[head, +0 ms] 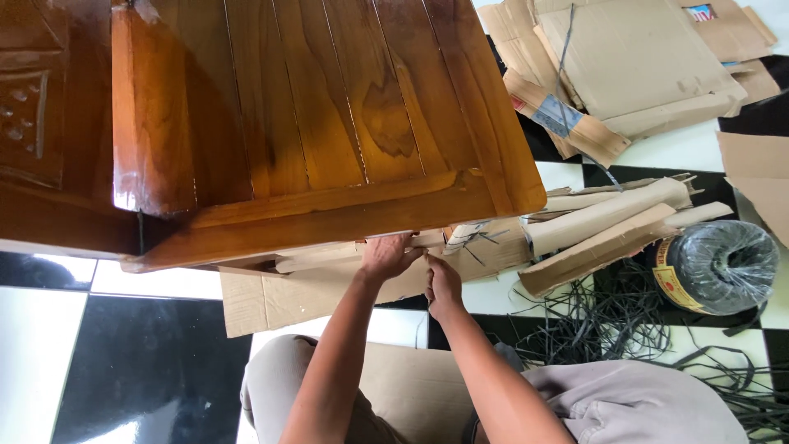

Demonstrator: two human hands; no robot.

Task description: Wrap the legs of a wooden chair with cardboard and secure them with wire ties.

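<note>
Much cardboard [633, 49] on checkered floor [148, 362]

Wooden furniture piece [312, 123] is filling the upper left, overhanging the floor [148, 362]. Cardboard sheet [329, 288] is lying on the floor under its lower edge. Left hand [388, 256] and right hand [444, 288] are sitting side by side just below that edge, over the cardboard sheet, right hand slightly nearer the person. Rolled cardboard pieces [608, 226] are lying to the right of the hands. Spool of strapping [719, 267] is sitting further right, with loose strapping [608, 325] spreading on the floor before it. Flattened boxes [633, 62] are lying behind, at upper right. The person's knees are showing at the bottom.
</note>
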